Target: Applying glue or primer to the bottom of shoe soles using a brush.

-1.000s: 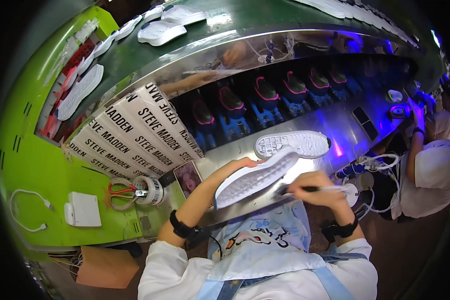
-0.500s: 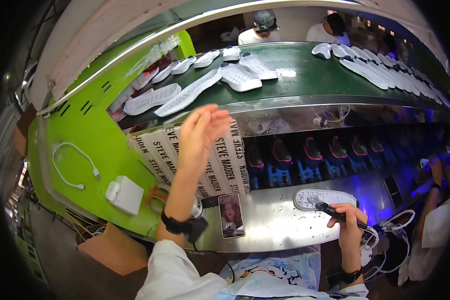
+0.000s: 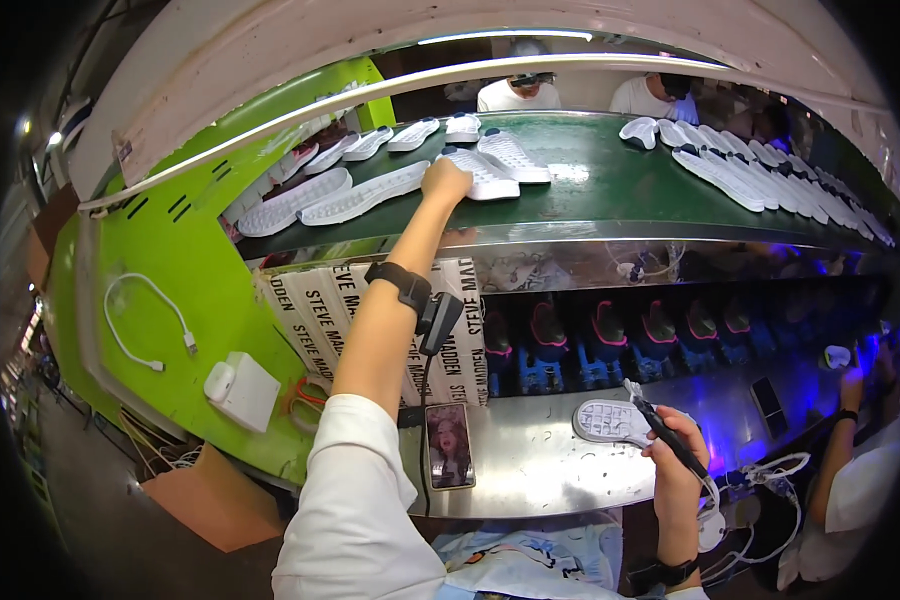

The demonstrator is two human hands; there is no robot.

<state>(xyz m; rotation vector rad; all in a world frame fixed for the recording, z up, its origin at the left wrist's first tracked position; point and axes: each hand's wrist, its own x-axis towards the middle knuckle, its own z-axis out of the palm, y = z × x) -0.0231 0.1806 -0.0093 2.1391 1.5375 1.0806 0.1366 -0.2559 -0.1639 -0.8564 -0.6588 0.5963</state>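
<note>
My left hand (image 3: 447, 182) reaches far forward over the green belt (image 3: 600, 180). Its fingers are closed on the left end of a white shoe sole (image 3: 493, 186), though the fingertips are hidden. Close to my body, my right hand (image 3: 678, 455) grips a black pen-shaped tool (image 3: 676, 442) with a pale tip and a white cord. That tip points up and away, over the right part of another white shoe sole (image 3: 602, 421) lying on the metal bench (image 3: 535, 470). The tool and hand partly cover this sole.
More white soles (image 3: 368, 194) lie at the belt's left, with a long row (image 3: 760, 180) at its right. A phone (image 3: 450, 447), red-handled scissors (image 3: 308, 398) and a white charger box (image 3: 242, 390) are nearby. Co-workers sit beyond the belt; another person's hand (image 3: 850, 388) works at right.
My left hand has moved forward from above the cardboard to the belt and taken hold of a sole. My right hand has lifted the tool's tip off the sole on the bench.
</note>
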